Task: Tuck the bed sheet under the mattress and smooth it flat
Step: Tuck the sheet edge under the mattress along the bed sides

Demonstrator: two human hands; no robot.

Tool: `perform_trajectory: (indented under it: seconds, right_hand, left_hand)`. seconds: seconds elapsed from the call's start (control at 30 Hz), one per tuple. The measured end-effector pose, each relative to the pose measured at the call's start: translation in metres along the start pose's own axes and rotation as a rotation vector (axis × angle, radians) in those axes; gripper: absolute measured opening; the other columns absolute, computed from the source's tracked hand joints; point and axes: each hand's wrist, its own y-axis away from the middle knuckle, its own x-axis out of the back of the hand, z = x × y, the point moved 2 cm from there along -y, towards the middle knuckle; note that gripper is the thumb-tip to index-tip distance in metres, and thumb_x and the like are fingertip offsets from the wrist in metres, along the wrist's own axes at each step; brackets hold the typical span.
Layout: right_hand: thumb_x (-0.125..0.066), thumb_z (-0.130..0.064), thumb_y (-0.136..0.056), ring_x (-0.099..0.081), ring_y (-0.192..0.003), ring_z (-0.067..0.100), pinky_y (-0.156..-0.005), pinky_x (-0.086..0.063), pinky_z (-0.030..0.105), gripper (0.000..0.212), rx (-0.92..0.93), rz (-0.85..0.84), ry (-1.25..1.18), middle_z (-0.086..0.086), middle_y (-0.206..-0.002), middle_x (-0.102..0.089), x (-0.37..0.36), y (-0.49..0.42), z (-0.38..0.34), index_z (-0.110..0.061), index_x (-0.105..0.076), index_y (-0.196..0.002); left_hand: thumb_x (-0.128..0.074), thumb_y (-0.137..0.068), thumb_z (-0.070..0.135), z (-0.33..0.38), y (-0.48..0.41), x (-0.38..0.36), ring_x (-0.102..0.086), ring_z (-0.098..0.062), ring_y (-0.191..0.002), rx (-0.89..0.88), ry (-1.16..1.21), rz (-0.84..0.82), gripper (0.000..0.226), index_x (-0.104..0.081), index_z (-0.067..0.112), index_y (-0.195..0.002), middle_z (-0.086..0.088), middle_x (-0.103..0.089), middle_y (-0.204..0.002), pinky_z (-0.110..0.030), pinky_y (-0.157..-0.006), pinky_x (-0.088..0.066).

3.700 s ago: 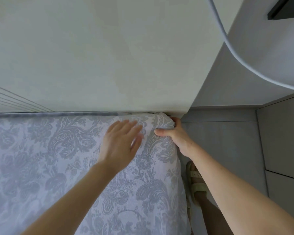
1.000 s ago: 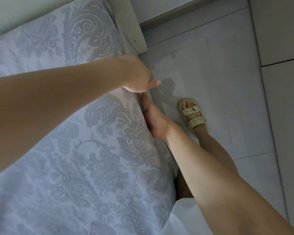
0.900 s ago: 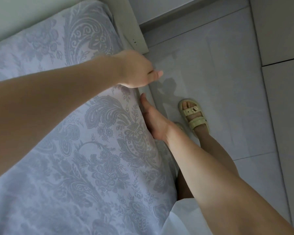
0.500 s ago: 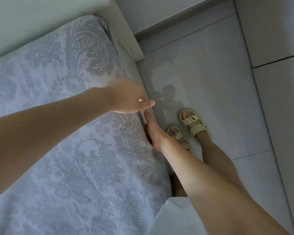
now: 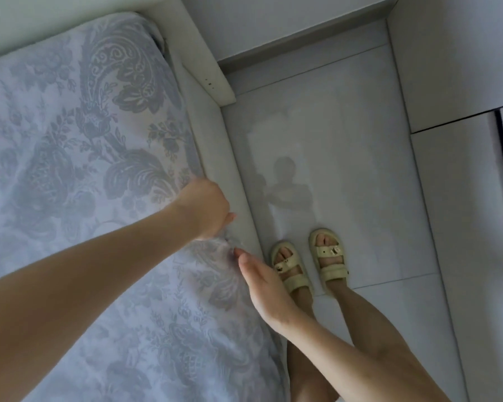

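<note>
Just beneath your left hand [image 5: 205, 208], whose fingers pinched the bed sheet [image 5: 70, 140], the flat, pressed-together fingers of your right hand [image 5: 263, 285] risked tucking the bunched fold in as a crease.

Sheet [image 5: 70, 169] occupies the left half of the frame. Rail [image 5: 230, 175] runs along its right edge. Floor [image 5: 346, 140] fills the right half; sandals [image 5: 328, 256] stand at lower centre, just beside the rail. Left hand [image 5: 206, 210] grips the sheet's right edge at centre; right hand [image 5: 262, 285] lies just below it (fingertips touching the sheet).
</note>
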Motion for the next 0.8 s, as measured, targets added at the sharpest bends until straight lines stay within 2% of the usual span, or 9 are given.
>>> perform_trajectory:
  seconds: [0.07,0.13,0.2,0.3,0.4,0.5,0.6,0.67,0.8]
  right_hand:
    - [-0.031,-0.041,-0.101,-0.046,-0.118,-0.012,-0.105,-0.033,0.017,0.031,0.012,-0.047,-0.066,-0.031,-0.118,-0.055,-0.008,0.004,0.003,-0.044,-0.059,-0.116]
    - [-0.032,-0.038,-0.102,-0.042,-0.125,-0.010,-0.110,-0.031,0.021,0.034,0.041,-0.044,-0.145,-0.024,-0.131,-0.051,-0.014,0.001,0.007,-0.037,-0.051,-0.130]
    - [-0.031,-0.037,-0.102,-0.052,-0.119,-0.003,-0.105,-0.040,0.023,0.033,0.025,-0.073,-0.317,-0.014,-0.127,-0.058,-0.016,-0.007,0.005,-0.034,-0.055,-0.125]
    - [-0.025,-0.052,-0.099,-0.060,-0.112,0.008,-0.095,-0.047,0.025,0.049,-0.140,-0.233,-0.528,-0.005,-0.121,-0.064,-0.025,-0.033,-0.003,-0.027,-0.060,-0.121]
    - [-0.036,-0.075,-0.084,-0.053,-0.124,0.019,-0.108,-0.036,0.040,0.070,-0.213,-0.328,-0.495,0.001,-0.132,-0.058,-0.046,-0.069,-0.006,-0.029,-0.052,-0.134]
    - [-0.040,-0.075,-0.082,-0.058,-0.113,0.020,-0.100,-0.044,0.035,0.064,-0.317,-0.393,-0.429,0.002,-0.118,-0.064,-0.053,-0.087,-0.006,-0.027,-0.060,-0.121]
    - [-0.038,-0.079,-0.079,-0.056,-0.116,0.020,-0.102,-0.043,0.037,0.073,-0.360,-0.387,-0.475,0.002,-0.126,-0.061,-0.044,-0.088,-0.002,-0.030,-0.054,-0.131]
    - [-0.031,-0.081,-0.078,-0.052,-0.123,0.020,-0.107,-0.038,0.039,0.077,-0.352,-0.371,-0.539,0.000,-0.132,-0.057,-0.036,-0.077,0.008,-0.034,-0.049,-0.135]
    - [-0.013,-0.072,-0.088,-0.055,-0.118,0.021,-0.098,-0.044,0.037,0.074,-0.394,-0.272,-0.629,0.004,-0.131,-0.058,-0.021,-0.044,0.040,-0.027,-0.046,-0.138]
  left_hand:
    - [-0.015,-0.101,0.043,0.000,-0.003,0.000,-0.058,-0.024,-0.103,0.002,-0.055,-0.001,0.059,-0.066,0.014,-0.101,-0.005,-0.067,-0.104,-0.035,-0.094,-0.041]
    - [-0.014,-0.102,0.038,0.005,-0.007,0.002,-0.057,-0.021,-0.106,-0.021,-0.151,-0.008,0.055,-0.065,0.017,-0.104,-0.002,-0.067,-0.109,-0.034,-0.100,-0.031]
    - [-0.014,-0.103,0.034,0.007,-0.009,0.008,-0.056,-0.021,-0.110,-0.035,-0.196,-0.017,0.052,-0.064,0.018,-0.107,-0.001,-0.066,-0.114,-0.035,-0.102,-0.027]
    - [-0.015,-0.102,0.031,-0.001,-0.003,0.009,-0.057,-0.021,-0.108,-0.019,-0.227,0.009,0.050,-0.063,0.017,-0.104,0.001,-0.066,-0.110,-0.036,-0.102,-0.033]
    - [-0.019,-0.102,0.031,-0.001,0.006,0.004,-0.057,-0.022,-0.092,0.010,-0.212,0.066,0.045,-0.057,0.013,-0.086,0.000,-0.064,-0.092,-0.031,-0.091,-0.036]
    - [-0.012,-0.102,0.035,0.001,0.002,0.011,-0.047,-0.019,-0.076,-0.005,-0.198,0.057,0.050,-0.035,0.016,-0.062,0.000,-0.059,-0.077,-0.034,-0.099,-0.033]
    - [-0.009,-0.100,0.040,-0.006,0.002,0.010,-0.057,-0.019,-0.090,-0.001,-0.145,0.057,0.055,-0.048,0.019,-0.067,0.001,-0.062,-0.082,-0.037,-0.105,-0.030]
    - [-0.007,-0.098,0.041,-0.007,0.008,0.005,-0.059,-0.018,-0.092,-0.095,-0.163,0.186,0.060,-0.061,0.020,-0.081,0.004,-0.067,-0.089,-0.036,-0.105,-0.031]
    - [-0.003,-0.093,0.044,-0.001,0.025,-0.005,-0.059,-0.017,-0.092,-0.213,-0.089,0.255,0.069,-0.067,0.020,-0.088,0.007,-0.067,-0.090,-0.035,-0.102,-0.036]
